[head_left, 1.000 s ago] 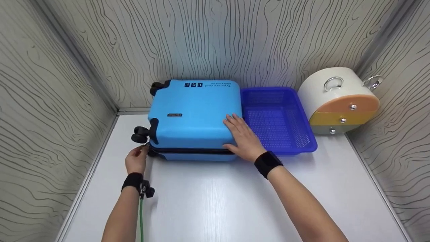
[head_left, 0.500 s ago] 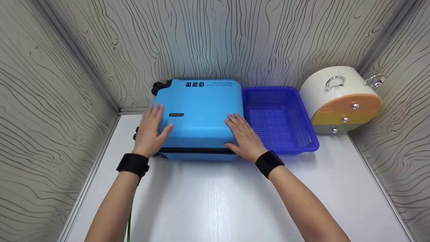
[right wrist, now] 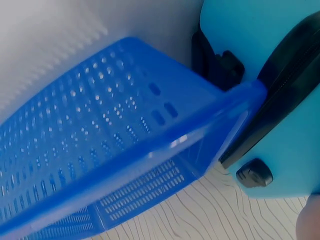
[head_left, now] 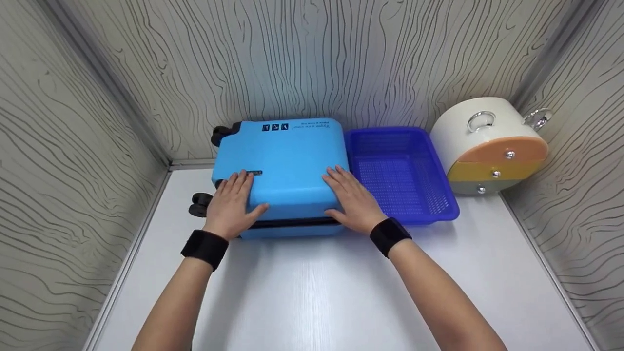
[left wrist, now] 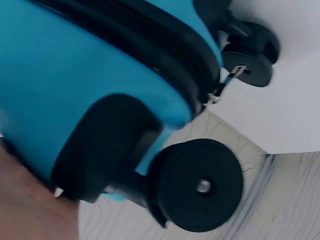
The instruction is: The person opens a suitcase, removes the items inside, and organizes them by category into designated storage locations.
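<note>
A light-blue hard-shell suitcase (head_left: 292,151) lies flat on the white table with its lid down. My left hand (head_left: 230,207) rests on its front left corner, fingers straight over the top, partly covering the small nameplate. My right hand (head_left: 355,201) lies with straight fingers on the front right corner. A black zipper band (head_left: 292,223) runs along the front side. In the left wrist view a zipper pull (left wrist: 235,74) hangs at the wheel end, near a black wheel (left wrist: 202,185). Neither hand grips anything.
A blue perforated plastic basket (head_left: 451,209) stands right of the suitcase, close against it. Farther right is a white rounded drawer box (head_left: 468,114) with orange, yellow and grey drawers and silver handles. Wood-patterned panels (head_left: 302,58) wall in the table (head_left: 302,292) at the back and sides.
My left hand has left the zipper at the wheel end and come up onto the suitcase's top front corner. The suitcase has shifted slightly toward me. My right hand has stayed in place.
</note>
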Available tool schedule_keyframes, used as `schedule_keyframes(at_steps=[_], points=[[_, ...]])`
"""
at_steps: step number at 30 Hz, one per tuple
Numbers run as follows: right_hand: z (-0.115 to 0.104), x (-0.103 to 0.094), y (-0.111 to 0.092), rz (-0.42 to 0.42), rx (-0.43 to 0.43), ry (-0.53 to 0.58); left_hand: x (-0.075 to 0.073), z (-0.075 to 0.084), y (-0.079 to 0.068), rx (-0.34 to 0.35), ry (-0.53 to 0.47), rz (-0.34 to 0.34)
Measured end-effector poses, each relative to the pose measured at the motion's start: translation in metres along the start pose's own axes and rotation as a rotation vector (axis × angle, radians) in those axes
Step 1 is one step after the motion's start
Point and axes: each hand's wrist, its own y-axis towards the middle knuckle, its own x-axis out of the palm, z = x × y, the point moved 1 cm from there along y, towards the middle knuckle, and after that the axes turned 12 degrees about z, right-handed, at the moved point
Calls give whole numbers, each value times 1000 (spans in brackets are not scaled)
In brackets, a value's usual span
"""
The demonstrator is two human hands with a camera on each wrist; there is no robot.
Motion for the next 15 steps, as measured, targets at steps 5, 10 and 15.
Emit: schedule_keyframes(at_steps=[5,10,15], points=[[4,-1,2,14,9,-26,-13,11,-18,3,54,11],[10,1,4,62,50,-121,-27,20,-32,52,75,4],[13,6,6,133,161,-259,-33,30,-33,101,-18,-65]])
